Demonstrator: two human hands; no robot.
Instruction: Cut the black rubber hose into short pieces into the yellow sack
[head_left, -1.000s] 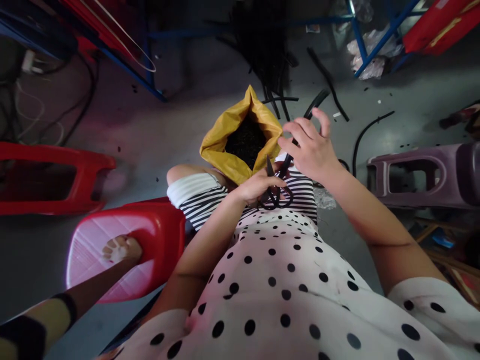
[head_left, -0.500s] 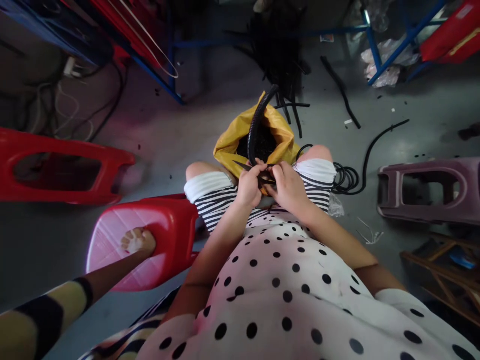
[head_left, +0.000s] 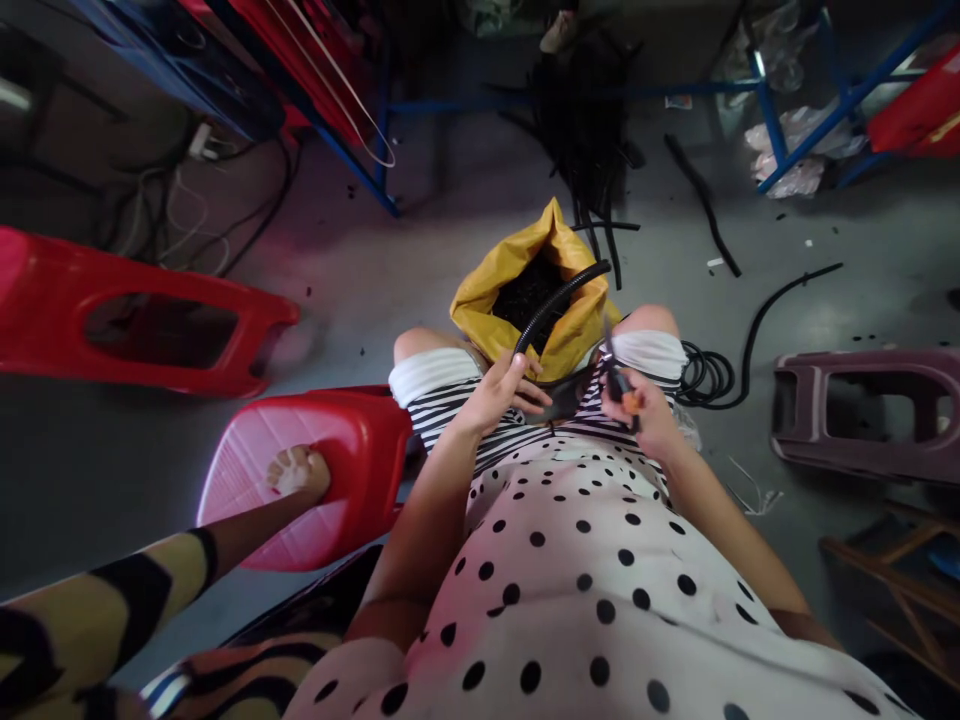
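Observation:
My left hand point(head_left: 496, 396) grips the lower end of a black corrugated tube point(head_left: 556, 300) between thumb and fingers. The tube curves up and to the right, across the mouth of a yellow sack point(head_left: 480, 290). Many small dark pieces point(head_left: 517, 300) lie inside the sack, too dim to tell apart. In my right hand point(head_left: 649, 410) is a pair of scissors point(head_left: 621, 385) with black and orange handles, its blades pointing away from me, apart from the tube. The sack stands between my knees.
A red stool point(head_left: 360, 450) on the left bears another person's bare foot point(head_left: 304, 470). A second red stool point(head_left: 45, 350) lies beyond it. To the right are coiled black tubing point(head_left: 701, 375) and a purple stool point(head_left: 787, 410). Black strips point(head_left: 592, 130) are heaped under a blue frame point(head_left: 690, 90).
My hands, together before, are now apart. The right hand has moved right with the scissors. The tube has tipped over to the right, and the whole view has shifted a little.

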